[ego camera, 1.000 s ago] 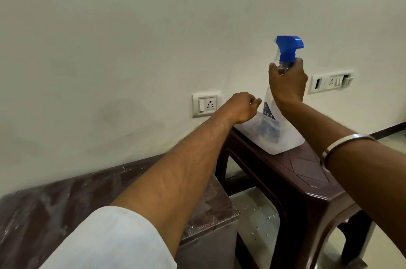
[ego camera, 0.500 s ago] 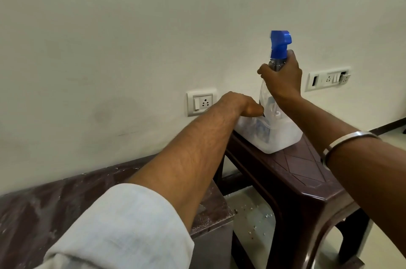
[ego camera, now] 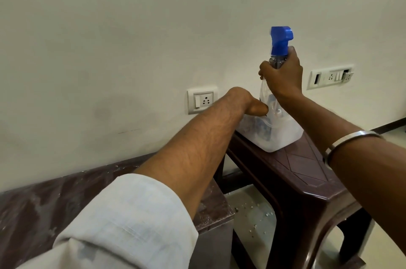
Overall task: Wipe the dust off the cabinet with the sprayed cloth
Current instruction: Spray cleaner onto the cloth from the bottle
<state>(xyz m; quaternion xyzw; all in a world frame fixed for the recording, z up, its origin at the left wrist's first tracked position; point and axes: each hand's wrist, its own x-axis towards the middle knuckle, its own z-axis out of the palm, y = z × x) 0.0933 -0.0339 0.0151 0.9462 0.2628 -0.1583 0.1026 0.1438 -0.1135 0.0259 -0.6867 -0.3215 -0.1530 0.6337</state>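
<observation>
A clear spray bottle (ego camera: 283,132) with a blue trigger head (ego camera: 280,40) stands on a dark brown plastic stool (ego camera: 307,172). My right hand (ego camera: 282,75) grips the bottle's neck just under the trigger head. My left hand (ego camera: 240,101) reaches over the stool's far left corner, its thumb against the bottle's side. Its fingers curl down out of sight. The dusty dark brown cabinet top (ego camera: 44,205) lies at lower left, partly under my left sleeve. No cloth is visible.
A plain wall runs behind, with a socket plate (ego camera: 202,100) left of the bottle and a switch panel (ego camera: 329,76) to the right. Crumbs lie on the pale floor (ego camera: 252,209) in the gap between cabinet and stool.
The bottle went from tilted to upright on the stool, and its trigger head turned. My left hand dropped from a raised fist to the bottle's side.
</observation>
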